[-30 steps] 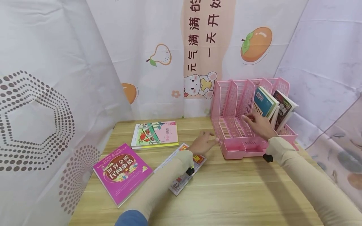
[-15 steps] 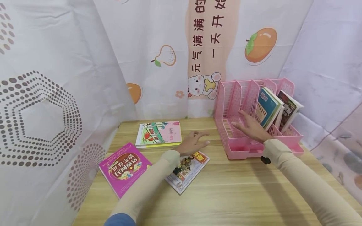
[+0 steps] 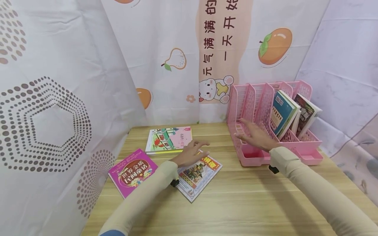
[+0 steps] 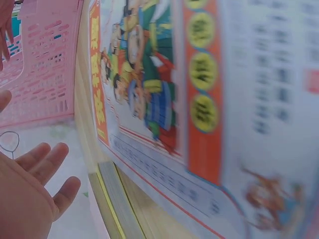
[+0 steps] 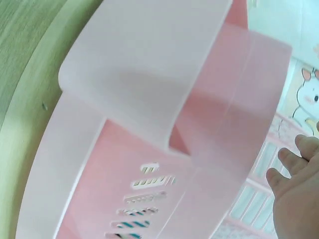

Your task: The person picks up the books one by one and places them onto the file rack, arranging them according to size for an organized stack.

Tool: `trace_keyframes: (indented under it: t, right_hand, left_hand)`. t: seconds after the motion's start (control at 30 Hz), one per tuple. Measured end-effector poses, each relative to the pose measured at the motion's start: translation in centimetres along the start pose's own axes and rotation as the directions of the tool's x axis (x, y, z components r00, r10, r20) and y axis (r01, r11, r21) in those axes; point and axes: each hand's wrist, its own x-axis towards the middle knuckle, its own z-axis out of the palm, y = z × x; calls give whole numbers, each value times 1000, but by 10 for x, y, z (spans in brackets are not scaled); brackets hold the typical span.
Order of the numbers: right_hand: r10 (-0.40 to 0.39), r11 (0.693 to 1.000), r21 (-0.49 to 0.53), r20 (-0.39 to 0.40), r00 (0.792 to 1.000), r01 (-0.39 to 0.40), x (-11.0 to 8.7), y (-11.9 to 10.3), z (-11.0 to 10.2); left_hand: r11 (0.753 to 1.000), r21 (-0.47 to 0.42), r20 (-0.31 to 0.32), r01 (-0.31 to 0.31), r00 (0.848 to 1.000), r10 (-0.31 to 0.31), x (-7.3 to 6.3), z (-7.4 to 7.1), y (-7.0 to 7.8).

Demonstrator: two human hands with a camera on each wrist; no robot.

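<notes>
Above the upper edge of a white-and-red picture book (image 3: 203,170) hovers my left hand (image 3: 190,154), fingers spread and holding nothing. In the left wrist view this book's colourful cover (image 4: 149,94) fills much of the frame, beside the left hand (image 4: 27,199). My right hand (image 3: 258,137) reaches over the front of a pink file rack (image 3: 251,152), its fingers extended and nothing in its grasp. The right wrist view has the right hand (image 5: 301,191) at the edge, near the rack's front trays (image 5: 134,64). A blue book (image 3: 280,111) and a dark-covered book (image 3: 305,114) lean in the rack's right compartments.
A magenta book (image 3: 137,173) lies at the left of the wooden table (image 3: 236,206). Behind it is a small stack of books with a pink-and-green cover (image 3: 180,137) on top. Printed curtains (image 3: 165,29) hang around the back and sides.
My right hand has moved left from beside the blue book, its fingers spreading. My left hand has drawn back left from near the rack, over the picture book. The head view has turned slightly left.
</notes>
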Motion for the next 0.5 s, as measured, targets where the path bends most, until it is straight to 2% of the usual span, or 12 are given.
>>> trace_keyframes:
  t: [0.2,0.5]
  right_hand:
    - [-76,996,-49,0,997,76,4,-11,13]
    - [-188,979,-75,15,982,189,7,-33,36]
  left_hand:
    - [999,18,10,32,999,-32,-16,-2,-11]
    - [996,-38,24,85,996,-84,-35,-6,-22]
